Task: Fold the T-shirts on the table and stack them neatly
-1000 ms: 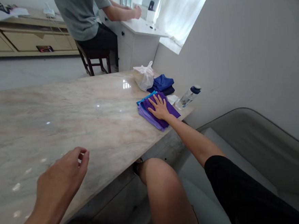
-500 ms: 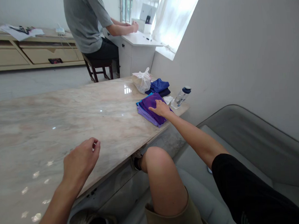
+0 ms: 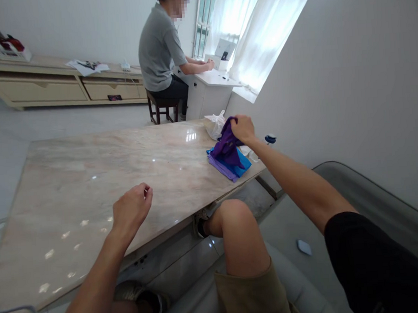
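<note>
My right hand (image 3: pixel 243 128) pinches a dark purple cloth (image 3: pixel 227 148) by its upper edge and holds it raised. Its lower part hangs in folds over a small stack at the right end of the table. In that stack a bright blue cloth (image 3: pixel 244 162) and a lavender cloth (image 3: pixel 222 168) show. My left hand (image 3: pixel 132 207) is closed, its fingers curled, over the near side of the marble table (image 3: pixel 123 157). Nothing shows in it.
Beyond the cloths sits a white plastic bag (image 3: pixel 214 126). A blue-capped bottle (image 3: pixel 270 139) stands behind my right forearm. Across the room a person in a grey shirt (image 3: pixel 158 50) sits at a white desk (image 3: pixel 210 97). A small pale device (image 3: pixel 304 247) lies on the sofa.
My right hand, flat on the stack before, has gripped the dark purple cloth and lifted it, baring the bright blue cloth beneath. My left hand keeps its curled shape. The view has shifted left.
</note>
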